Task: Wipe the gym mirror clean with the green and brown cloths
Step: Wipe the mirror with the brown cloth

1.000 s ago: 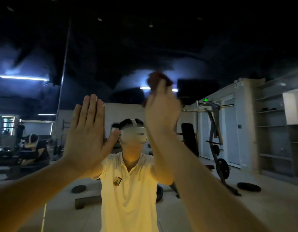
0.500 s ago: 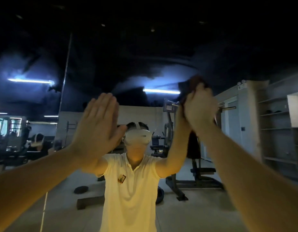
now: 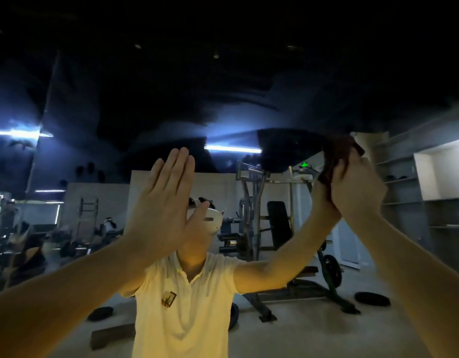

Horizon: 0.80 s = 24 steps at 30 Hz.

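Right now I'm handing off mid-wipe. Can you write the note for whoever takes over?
Left hand: open, fingers straight, palm flat toward the mirror, holding nothing.
Right hand: grips the brown cloth, raised high on the right against the mirror.
Green cloth: not in view.
Done: wiping is under way at the upper right; how much of the mirror is clean cannot be told.
Left: the rest of the mirror, and the pass with the green cloth.
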### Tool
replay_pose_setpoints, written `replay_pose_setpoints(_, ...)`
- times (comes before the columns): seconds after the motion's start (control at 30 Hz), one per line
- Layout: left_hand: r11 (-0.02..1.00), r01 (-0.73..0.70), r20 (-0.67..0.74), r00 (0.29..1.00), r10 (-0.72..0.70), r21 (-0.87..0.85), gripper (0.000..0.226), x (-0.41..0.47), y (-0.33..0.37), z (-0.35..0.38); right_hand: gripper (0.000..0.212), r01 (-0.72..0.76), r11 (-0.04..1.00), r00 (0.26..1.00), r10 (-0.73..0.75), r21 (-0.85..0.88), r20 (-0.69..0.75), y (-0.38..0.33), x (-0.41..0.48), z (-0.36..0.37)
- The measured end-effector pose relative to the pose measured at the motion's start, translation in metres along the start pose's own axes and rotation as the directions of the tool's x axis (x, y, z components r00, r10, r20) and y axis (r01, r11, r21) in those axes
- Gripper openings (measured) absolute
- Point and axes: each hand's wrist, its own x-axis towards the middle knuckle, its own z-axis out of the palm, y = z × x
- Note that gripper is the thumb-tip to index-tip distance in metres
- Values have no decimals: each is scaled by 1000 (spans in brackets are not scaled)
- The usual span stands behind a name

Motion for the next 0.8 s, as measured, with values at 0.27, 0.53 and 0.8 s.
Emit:
replay_pose_setpoints(0.27, 999, 0, 5, 1000, 0, -52, 85, 0, 1, 1, 47, 289, 929, 955, -295, 231, -7, -172, -80, 21)
replay_pose_setpoints(0.53, 999, -8, 13, 1000, 9, -32, 87, -3, -1, -1, 44, 436, 900, 895, -429, -30, 121, -40, -18, -10)
replay_pose_setpoints(0.8, 998, 3, 42, 999, 0, -57, 86, -3, 2, -5, 53, 223, 956, 974, -227, 193, -3, -137, -79, 19)
